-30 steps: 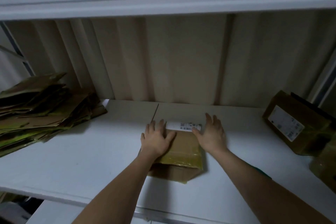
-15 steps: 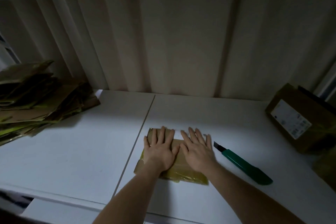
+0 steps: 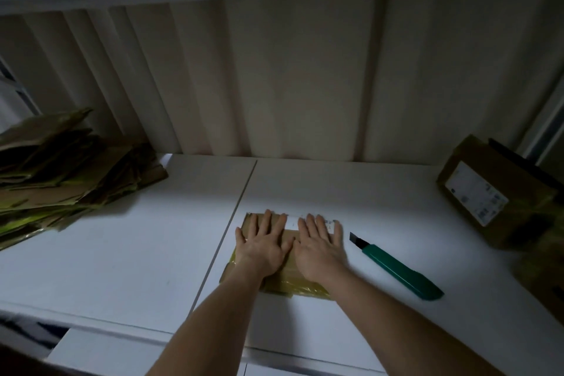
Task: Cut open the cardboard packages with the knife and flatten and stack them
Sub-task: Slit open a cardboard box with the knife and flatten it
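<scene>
Package (image 3: pixel 283 279), one, lying flattened under two hands, left (image 3: pixel 263 246) and right (image 3: pixel 319 249), fingers straight, pressing. One knife (image 3: pixel 399 268) lying just right; one stack (image 3: pixel 61 174) far left; one box (image 3: pixel 491 192) far right.

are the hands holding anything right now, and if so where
Nothing is gripped. The left hand and right hand press flat, fingers straight, on top of the flattened package. The knife lies untouched beside them.

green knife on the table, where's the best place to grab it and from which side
Probably the green handle, mid-length, right hand coming from above. The knife lies flat with its dark blade tip toward the wall, so fingers wrapped across the handle stay off the edge.
</scene>
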